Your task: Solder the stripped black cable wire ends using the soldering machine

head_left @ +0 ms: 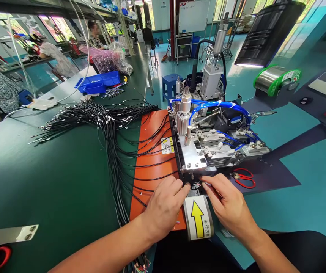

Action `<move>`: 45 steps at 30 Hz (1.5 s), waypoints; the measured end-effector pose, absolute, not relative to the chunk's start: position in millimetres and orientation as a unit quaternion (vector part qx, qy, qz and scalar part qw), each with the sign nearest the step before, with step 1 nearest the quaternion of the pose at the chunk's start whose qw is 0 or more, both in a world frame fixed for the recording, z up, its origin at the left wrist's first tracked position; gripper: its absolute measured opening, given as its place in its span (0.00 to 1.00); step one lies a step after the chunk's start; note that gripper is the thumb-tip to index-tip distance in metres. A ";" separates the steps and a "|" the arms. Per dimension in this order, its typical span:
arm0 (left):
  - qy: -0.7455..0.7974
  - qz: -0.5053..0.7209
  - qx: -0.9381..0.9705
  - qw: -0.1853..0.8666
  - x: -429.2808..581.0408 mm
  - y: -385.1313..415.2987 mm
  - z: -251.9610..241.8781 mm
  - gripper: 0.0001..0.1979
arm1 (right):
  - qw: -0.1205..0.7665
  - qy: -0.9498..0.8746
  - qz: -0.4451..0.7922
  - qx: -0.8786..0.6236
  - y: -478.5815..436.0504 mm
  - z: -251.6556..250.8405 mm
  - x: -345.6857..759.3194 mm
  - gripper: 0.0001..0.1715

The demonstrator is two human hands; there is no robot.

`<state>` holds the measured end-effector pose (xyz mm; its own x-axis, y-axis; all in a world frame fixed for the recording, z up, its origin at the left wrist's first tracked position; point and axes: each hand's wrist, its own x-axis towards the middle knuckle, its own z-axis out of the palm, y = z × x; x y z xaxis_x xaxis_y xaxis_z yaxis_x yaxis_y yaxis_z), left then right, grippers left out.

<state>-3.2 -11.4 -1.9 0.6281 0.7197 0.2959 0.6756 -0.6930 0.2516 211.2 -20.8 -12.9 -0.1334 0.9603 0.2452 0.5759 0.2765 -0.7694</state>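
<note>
At the near end of the bench machine (185, 117), my left hand (165, 204) is closed in a pinch. A black cable (140, 200) runs in behind its fingers from the left, and the held end is hidden. Across a narrow black track, my right hand (229, 203) has thumb and forefinger brought together near tiny thin wire ends (198, 184). What lies between those fingertips is too small to make out. Several black cables cross the orange plate (157, 129) into the machine's side. A yellow arrow label (198, 218) is on the rounded track end below my hands.
A large bundle of black cables (110, 151) lies along the green table (66, 178). Red-handled cutters (244, 177) rest right of the machine. A solder wire spool (276, 80) and a black lamp (268, 34) are above right. Blue trays (98, 81) stand farther back; people sit at left.
</note>
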 end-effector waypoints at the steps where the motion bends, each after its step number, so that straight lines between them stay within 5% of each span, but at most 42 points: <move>1: 0.387 0.190 0.901 0.057 -3.1 -11.2 -1.9 0.15 | 0.376 -0.705 0.258 -0.544 -20.8 -12.8 211.2 0.12; 28: 0.467 0.171 0.864 0.076 -1.5 -13.2 12.8 0.09 | 0.316 -0.517 0.501 -0.618 -5.3 -11.6 207.9 0.16; 36: 0.457 0.109 0.869 0.157 -5.0 -11.6 21.9 0.12 | 0.393 -0.655 0.285 -0.580 -46.0 15.5 186.8 0.08; 45: 0.480 0.167 0.840 0.189 -13.5 -3.0 46.7 0.14 | 0.298 -0.833 0.080 -0.459 -73.3 -4.3 126.5 0.04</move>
<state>-13.5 -3.0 46.7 0.4838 0.8695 0.0992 0.7432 -0.4681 0.4780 126.5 -73.3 -4.3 -0.4001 0.8130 0.4230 0.7176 0.5650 -0.4072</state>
